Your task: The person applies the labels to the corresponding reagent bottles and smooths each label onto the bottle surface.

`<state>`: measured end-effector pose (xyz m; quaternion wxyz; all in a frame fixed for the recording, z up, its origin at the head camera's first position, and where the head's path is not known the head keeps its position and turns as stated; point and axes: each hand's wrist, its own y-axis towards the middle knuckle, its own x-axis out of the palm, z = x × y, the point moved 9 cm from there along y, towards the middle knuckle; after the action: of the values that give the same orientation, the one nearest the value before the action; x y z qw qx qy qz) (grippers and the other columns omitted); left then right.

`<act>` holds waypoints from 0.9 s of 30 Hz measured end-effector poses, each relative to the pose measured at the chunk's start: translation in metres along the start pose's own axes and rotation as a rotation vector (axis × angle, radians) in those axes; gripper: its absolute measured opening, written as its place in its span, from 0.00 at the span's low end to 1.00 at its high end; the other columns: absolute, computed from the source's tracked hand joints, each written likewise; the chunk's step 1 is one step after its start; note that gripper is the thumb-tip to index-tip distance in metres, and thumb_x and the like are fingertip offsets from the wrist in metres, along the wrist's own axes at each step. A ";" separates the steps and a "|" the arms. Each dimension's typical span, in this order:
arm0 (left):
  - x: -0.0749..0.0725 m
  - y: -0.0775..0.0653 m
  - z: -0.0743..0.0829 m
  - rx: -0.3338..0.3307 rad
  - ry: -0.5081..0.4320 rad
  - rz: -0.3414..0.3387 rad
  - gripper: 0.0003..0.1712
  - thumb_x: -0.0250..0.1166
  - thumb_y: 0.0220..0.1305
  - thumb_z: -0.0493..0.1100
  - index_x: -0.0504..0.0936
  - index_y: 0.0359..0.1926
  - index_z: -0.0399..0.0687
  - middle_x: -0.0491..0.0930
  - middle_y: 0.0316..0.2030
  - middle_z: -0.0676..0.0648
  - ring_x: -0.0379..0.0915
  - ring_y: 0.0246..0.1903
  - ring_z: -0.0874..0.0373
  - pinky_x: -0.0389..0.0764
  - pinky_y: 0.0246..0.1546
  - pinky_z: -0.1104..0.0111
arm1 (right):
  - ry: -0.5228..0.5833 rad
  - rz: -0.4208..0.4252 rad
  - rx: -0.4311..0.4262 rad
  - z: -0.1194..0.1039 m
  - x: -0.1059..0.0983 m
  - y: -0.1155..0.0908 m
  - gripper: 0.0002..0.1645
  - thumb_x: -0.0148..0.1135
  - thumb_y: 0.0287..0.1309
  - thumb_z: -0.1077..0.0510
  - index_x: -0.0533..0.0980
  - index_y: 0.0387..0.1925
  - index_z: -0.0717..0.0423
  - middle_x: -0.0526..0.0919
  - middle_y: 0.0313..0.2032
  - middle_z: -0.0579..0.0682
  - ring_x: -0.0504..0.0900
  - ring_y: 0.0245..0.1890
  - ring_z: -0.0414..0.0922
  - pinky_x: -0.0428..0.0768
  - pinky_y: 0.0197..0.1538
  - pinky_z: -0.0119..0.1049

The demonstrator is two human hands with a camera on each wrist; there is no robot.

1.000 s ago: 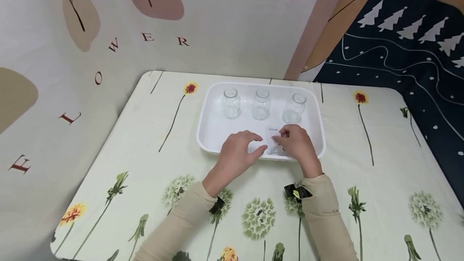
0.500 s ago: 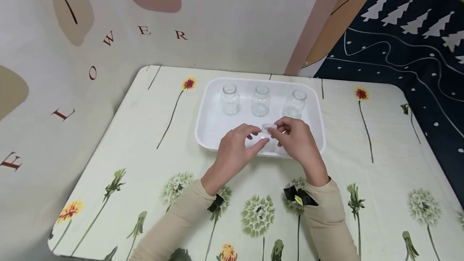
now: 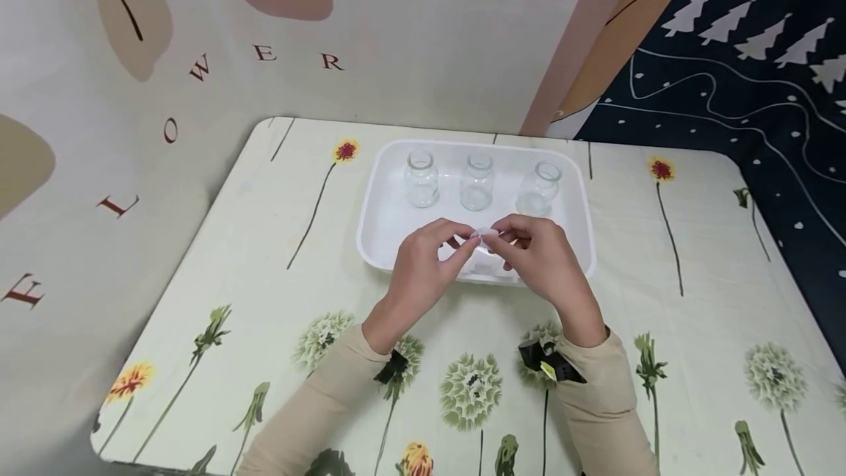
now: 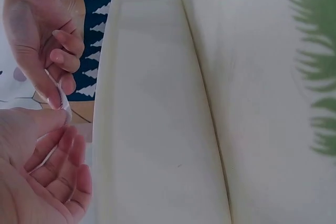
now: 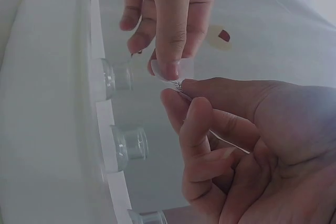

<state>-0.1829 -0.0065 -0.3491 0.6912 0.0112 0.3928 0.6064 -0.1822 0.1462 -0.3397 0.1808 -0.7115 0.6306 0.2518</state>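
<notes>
Small clear piece (image 5: 187,70) pinched from two sides above the tray (image 3: 390,230)
The left hand (image 3: 423,261) and right hand (image 3: 547,259) each hold it between thumb and fingers, close together over the tray's near half; three glass jars (image 3: 476,186) stand toward its far side. Best, I'd judge, to keep both grips light, work the thumbs slowly and evenly, and stay over the tray so a slip lands inside. Film or little bag: too covered to tell.

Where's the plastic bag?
In the head view, right of center, left hand and right hand pinch the bag over the white tray in front of the middle glass jar.
</notes>
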 end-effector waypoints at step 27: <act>-0.032 0.004 0.000 0.003 0.014 0.010 0.05 0.73 0.65 0.39 0.93 0.39 0.44 0.90 0.32 0.50 0.80 0.28 0.60 0.77 0.30 0.66 | 0.011 0.116 -0.136 -0.023 0.009 -0.003 0.08 0.72 0.65 0.57 0.88 0.42 0.58 0.89 0.32 0.49 0.82 0.20 0.44 0.71 0.21 0.32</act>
<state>-0.1844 -0.0327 -0.3298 0.6853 0.0102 0.3986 0.6094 -0.1759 0.1260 -0.3270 0.1135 -0.6860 0.6530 0.3002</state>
